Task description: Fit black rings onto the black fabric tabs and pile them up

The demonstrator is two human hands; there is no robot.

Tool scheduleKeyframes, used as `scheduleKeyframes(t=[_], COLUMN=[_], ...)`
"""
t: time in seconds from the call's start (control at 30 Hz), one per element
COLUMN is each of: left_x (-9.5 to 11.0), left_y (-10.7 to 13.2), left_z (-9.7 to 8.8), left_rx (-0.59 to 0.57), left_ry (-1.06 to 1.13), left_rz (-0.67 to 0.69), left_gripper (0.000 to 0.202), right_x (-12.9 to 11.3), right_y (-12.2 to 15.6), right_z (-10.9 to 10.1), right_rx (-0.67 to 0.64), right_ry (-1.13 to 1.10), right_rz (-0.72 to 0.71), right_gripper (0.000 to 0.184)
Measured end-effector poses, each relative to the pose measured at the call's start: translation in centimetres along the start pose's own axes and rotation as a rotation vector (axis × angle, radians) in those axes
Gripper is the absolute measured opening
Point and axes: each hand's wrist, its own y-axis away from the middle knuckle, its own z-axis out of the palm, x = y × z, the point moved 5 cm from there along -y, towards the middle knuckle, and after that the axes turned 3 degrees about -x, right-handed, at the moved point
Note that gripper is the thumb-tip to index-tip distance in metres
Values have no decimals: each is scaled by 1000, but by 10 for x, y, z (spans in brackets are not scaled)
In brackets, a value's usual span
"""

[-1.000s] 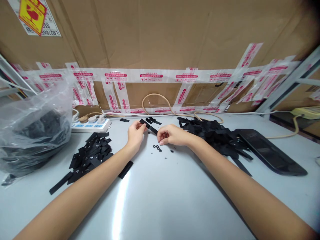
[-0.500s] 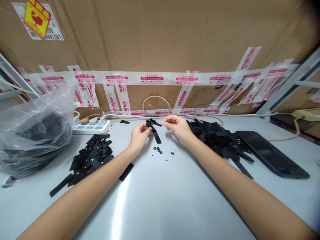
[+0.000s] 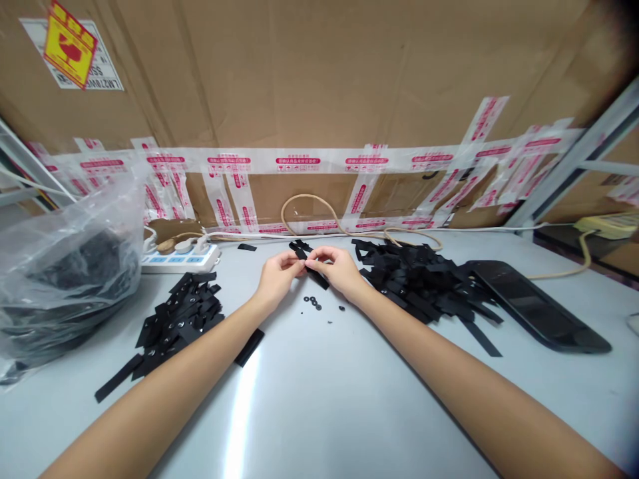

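Observation:
Between my two hands is a black fabric strip, slanting down to the right. My left hand pinches it from the left with thumb and forefinger. From the other side my right hand has its thumb and fingers closed on the same strip, fingertips meeting the left ones. Any small part between the fingertips is hidden. Just below the hands lie several small black rings and a dark bit. More black strips lie behind the fingers.
A pile of black strips with shiny metal dots lies left, a larger strip pile right. Beyond them are a clear plastic bag, a power strip and a dark handheld device. A taped cardboard box stands behind.
My right hand has moved left and down to meet my left hand, and its fingers now close on the strip too. The view has shifted slightly.

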Motion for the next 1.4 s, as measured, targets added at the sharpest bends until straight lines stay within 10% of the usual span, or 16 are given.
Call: scheduleKeyframes(t=[0.5,1.1,1.4], left_x=[-1,-2,-2], left_y=[0,0,1], left_z=[0,-4,-1], left_rx=[-117,30,-7], left_ry=[63,83,-25], left_rz=[18,-41,-15], left_gripper=[21,23,16], right_x=[-4,8,3], right_y=[5,4,3], right_z=[-1,-5,-4], right_rx=[-6,0,-15], right_ry=[-262,-298,27], right_rz=[272,315,160], right_gripper=[27,30,8])
